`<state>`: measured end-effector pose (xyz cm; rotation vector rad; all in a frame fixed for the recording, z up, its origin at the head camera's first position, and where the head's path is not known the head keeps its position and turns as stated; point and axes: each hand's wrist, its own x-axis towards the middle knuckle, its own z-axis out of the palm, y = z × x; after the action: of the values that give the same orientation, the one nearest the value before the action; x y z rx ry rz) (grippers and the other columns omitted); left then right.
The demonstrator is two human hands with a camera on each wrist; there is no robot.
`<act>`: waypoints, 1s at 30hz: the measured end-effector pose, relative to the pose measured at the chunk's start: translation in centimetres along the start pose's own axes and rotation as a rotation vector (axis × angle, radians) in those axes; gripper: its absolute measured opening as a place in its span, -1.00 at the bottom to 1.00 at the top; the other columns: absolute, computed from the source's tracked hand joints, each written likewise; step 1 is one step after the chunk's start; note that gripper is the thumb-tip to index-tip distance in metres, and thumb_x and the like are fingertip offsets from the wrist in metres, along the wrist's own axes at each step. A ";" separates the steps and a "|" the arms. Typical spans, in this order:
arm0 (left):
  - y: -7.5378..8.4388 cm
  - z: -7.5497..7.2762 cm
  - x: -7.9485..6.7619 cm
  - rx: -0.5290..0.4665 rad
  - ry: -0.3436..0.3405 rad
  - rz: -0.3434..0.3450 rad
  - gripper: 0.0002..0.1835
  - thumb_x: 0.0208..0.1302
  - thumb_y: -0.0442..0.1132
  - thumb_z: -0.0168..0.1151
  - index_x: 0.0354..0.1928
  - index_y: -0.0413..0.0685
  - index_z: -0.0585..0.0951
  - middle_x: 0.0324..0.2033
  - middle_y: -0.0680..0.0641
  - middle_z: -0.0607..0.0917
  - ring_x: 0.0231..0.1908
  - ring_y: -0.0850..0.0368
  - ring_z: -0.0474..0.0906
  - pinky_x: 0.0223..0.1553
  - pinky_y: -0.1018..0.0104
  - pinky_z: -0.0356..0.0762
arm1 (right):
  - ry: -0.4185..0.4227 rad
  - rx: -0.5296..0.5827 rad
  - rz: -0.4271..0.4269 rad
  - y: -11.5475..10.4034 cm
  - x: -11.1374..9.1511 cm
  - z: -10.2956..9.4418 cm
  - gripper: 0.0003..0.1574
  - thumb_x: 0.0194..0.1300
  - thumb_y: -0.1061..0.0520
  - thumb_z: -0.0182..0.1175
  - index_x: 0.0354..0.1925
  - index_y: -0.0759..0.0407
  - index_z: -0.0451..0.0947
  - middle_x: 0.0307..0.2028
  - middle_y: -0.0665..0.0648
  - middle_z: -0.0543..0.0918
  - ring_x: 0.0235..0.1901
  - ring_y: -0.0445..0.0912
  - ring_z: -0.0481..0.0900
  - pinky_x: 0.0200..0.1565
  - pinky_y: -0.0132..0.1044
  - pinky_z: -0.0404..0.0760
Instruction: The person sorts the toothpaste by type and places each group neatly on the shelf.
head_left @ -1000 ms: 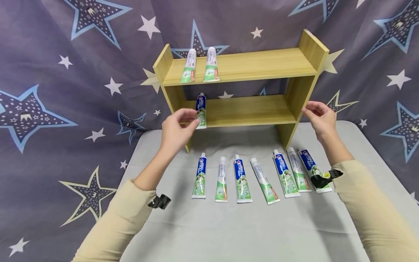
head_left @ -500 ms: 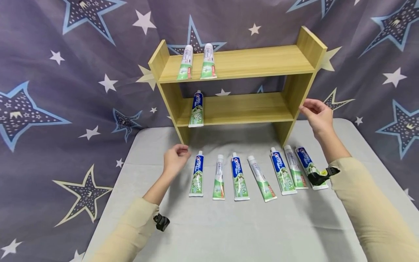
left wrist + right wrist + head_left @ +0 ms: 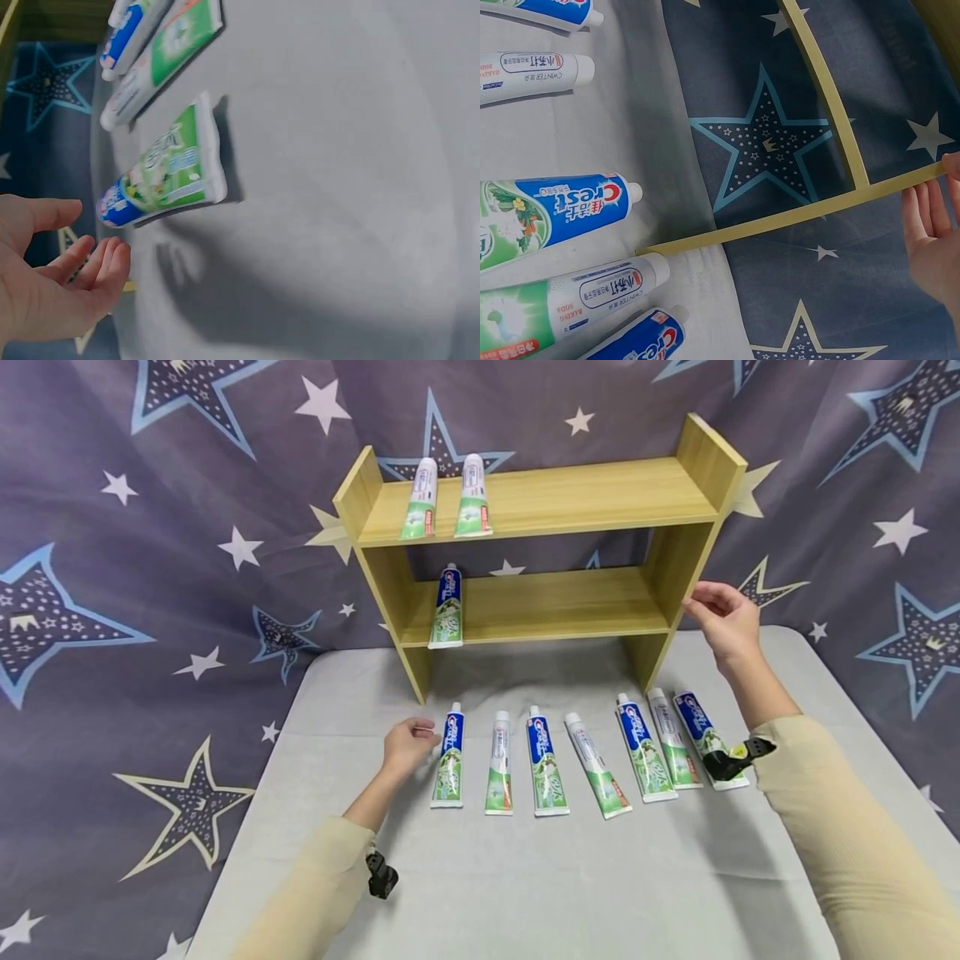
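My left hand (image 3: 408, 747) hovers just left of the leftmost blue-and-green toothpaste tube (image 3: 449, 764) on the table. In the left wrist view, thumb and fingers of the left hand (image 3: 60, 270) are spread apart near the cap end of that toothpaste tube (image 3: 169, 165), holding nothing. My right hand (image 3: 727, 622) grips the right side panel of the wooden shelf (image 3: 570, 597); in the right wrist view, its thumb lies at the panel's edge. One blue-and-green toothpaste tube (image 3: 447, 610) lies at the left of the middle board. Two white-and-green toothpaste tubes (image 3: 473, 497) lie on the top board's left.
Several more tubes lie in a row on the grey table cloth (image 3: 525, 885), including a white-and-green tube (image 3: 499, 768) and a blue-and-green tube (image 3: 647, 752). A star-patterned curtain (image 3: 247, 693) hangs behind and beside the table.
My left hand has let go of the toothpaste tube on the middle board and come down to the table beside the leftmost tube. The right hand stays on the side panel.
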<state>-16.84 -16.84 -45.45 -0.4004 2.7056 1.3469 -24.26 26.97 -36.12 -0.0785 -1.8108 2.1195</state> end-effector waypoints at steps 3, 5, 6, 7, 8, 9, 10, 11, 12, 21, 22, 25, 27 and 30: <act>-0.6 0.7 0.1 -0.003 -0.010 -0.009 -0.67 0.16 -0.31 0.27 -0.03 -0.31 0.60 -0.15 -0.30 0.71 -0.21 -0.08 0.67 -0.39 0.50 0.55 | 0.009 -0.019 -0.007 0.0 0.0 0.1 -0.68 0.13 0.43 0.26 -0.40 -0.01 0.62 -0.49 -0.19 0.67 -0.41 -0.36 0.59 -0.32 -0.67 0.62; -0.9 1.1 0.1 0.001 -0.016 -0.011 -0.68 0.15 -0.31 0.27 -0.05 -0.32 0.61 -0.16 -0.30 0.72 -0.19 -0.08 0.67 -0.33 0.44 0.59 | 0.011 -0.027 -0.009 0.0 -0.1 0.1 -0.68 0.13 0.43 0.26 -0.40 -0.02 0.62 -0.49 -0.19 0.67 -0.41 -0.36 0.59 -0.32 -0.67 0.62; -1.1 1.3 0.1 0.008 -0.016 -0.011 -0.68 0.14 -0.31 0.28 -0.07 -0.32 0.61 -0.17 -0.30 0.72 -0.18 -0.09 0.67 -0.30 0.41 0.60 | 0.013 -0.037 -0.009 0.0 -0.1 0.1 -0.68 0.14 0.42 0.26 -0.40 -0.03 0.62 -0.49 -0.19 0.67 -0.42 -0.36 0.59 -0.31 -0.66 0.62; -1.2 1.5 0.0 0.011 -0.014 -0.012 -0.68 0.12 -0.31 0.28 -0.08 -0.31 0.61 -0.17 -0.30 0.72 -0.18 -0.10 0.67 -0.26 0.36 0.61 | 0.013 -0.040 -0.007 0.0 -0.1 0.1 -0.68 0.14 0.42 0.26 -0.40 -0.03 0.62 -0.49 -0.19 0.67 -0.41 -0.36 0.59 -0.31 -0.66 0.62; -1.3 1.7 -0.1 0.011 -0.014 -0.017 -0.68 0.11 -0.32 0.29 -0.08 -0.31 0.61 -0.17 -0.30 0.72 -0.18 -0.11 0.67 -0.23 0.31 0.63 | 0.013 -0.041 -0.006 0.0 -0.1 0.1 -0.68 0.14 0.42 0.26 -0.40 -0.03 0.62 -0.49 -0.19 0.67 -0.41 -0.36 0.59 -0.31 -0.66 0.63; -1.4 1.9 -0.1 0.015 -0.010 -0.020 -0.68 0.10 -0.32 0.30 -0.09 -0.31 0.61 -0.18 -0.30 0.73 -0.18 -0.11 0.67 -0.19 0.28 0.64 | 0.013 -0.041 -0.004 0.0 0.0 0.1 -0.68 0.14 0.42 0.26 -0.40 -0.03 0.62 -0.48 -0.19 0.67 -0.41 -0.36 0.60 -0.31 -0.66 0.63; -1.5 2.1 -0.2 0.013 -0.004 -0.020 -0.68 0.10 -0.32 0.30 -0.09 -0.31 0.61 -0.18 -0.30 0.73 -0.18 -0.11 0.67 -0.17 0.24 0.65 | 0.016 -0.051 -0.004 0.0 0.0 0.1 -0.68 0.14 0.41 0.26 -0.40 -0.04 0.62 -0.48 -0.19 0.66 -0.41 -0.36 0.59 -0.30 -0.66 0.63; -1.5 2.3 -0.3 0.009 0.005 -0.022 -0.68 0.09 -0.33 0.31 -0.09 -0.31 0.62 -0.18 -0.29 0.73 -0.18 -0.11 0.68 -0.14 0.22 0.65 | 0.017 -0.050 -0.004 0.0 0.0 0.1 -0.69 0.14 0.41 0.26 -0.40 -0.03 0.62 -0.48 -0.19 0.66 -0.41 -0.36 0.59 -0.30 -0.65 0.63; -1.6 2.4 -0.4 0.005 0.015 -0.024 -0.69 0.09 -0.34 0.31 -0.09 -0.31 0.62 -0.19 -0.29 0.73 -0.18 -0.11 0.68 -0.13 0.21 0.66 | 0.018 -0.052 -0.004 0.0 0.0 0.1 -0.69 0.14 0.41 0.26 -0.40 -0.03 0.62 -0.48 -0.19 0.66 -0.41 -0.36 0.59 -0.31 -0.66 0.63; -1.9 2.8 -0.6 -0.047 0.019 -0.081 -0.70 0.14 -0.28 0.31 -0.11 -0.30 0.62 -0.19 -0.29 0.73 -0.24 -0.03 0.68 -0.30 0.39 0.64 | 0.018 -0.088 -0.018 0.0 0.0 0.0 -0.69 0.14 0.37 0.29 -0.39 -0.07 0.63 -0.49 -0.24 0.65 -0.40 -0.38 0.56 -0.34 -0.70 0.57; -1.9 2.8 -0.5 -0.056 0.012 -0.092 -0.70 0.14 -0.28 0.31 -0.11 -0.30 0.62 -0.19 -0.29 0.73 -0.25 -0.01 0.68 -0.33 0.43 0.61 | 0.018 -0.087 -0.019 0.0 0.0 0.0 -0.69 0.13 0.38 0.29 -0.39 -0.07 0.63 -0.49 -0.24 0.65 -0.40 -0.38 0.56 -0.34 -0.70 0.57; -1.9 2.5 -0.3 -0.091 -0.014 -0.131 -0.71 0.12 -0.30 0.31 -0.12 -0.31 0.62 -0.17 -0.29 0.73 -0.30 0.06 0.64 -0.38 0.48 0.57 | 0.021 -0.095 -0.021 0.0 0.0 0.0 -0.69 0.14 0.37 0.29 -0.39 -0.08 0.63 -0.48 -0.24 0.65 -0.39 -0.38 0.56 -0.34 -0.70 0.57; -1.8 2.4 -0.2 -0.119 -0.031 -0.159 -0.71 0.12 -0.32 0.30 -0.12 -0.32 0.61 -0.17 -0.29 0.71 -0.33 0.11 0.61 -0.37 0.47 0.59 | 0.025 -0.109 -0.019 0.0 0.0 0.0 -0.70 0.14 0.36 0.29 -0.39 -0.09 0.63 -0.48 -0.25 0.65 -0.39 -0.38 0.56 -0.33 -0.70 0.58; -1.7 2.3 0.1 -0.160 -0.054 -0.197 -0.71 0.13 -0.34 0.30 -0.11 -0.34 0.60 -0.19 -0.26 0.67 -0.36 0.16 0.57 -0.31 0.41 0.66 | 0.025 -0.120 -0.011 0.0 -0.1 0.0 -0.71 0.15 0.34 0.30 -0.38 -0.10 0.63 -0.47 -0.26 0.65 -0.37 -0.37 0.56 -0.32 -0.70 0.58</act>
<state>-16.54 -15.98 -48.16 -0.6165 2.4485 1.4978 -24.20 26.96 -36.14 -0.1242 -1.9182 1.9924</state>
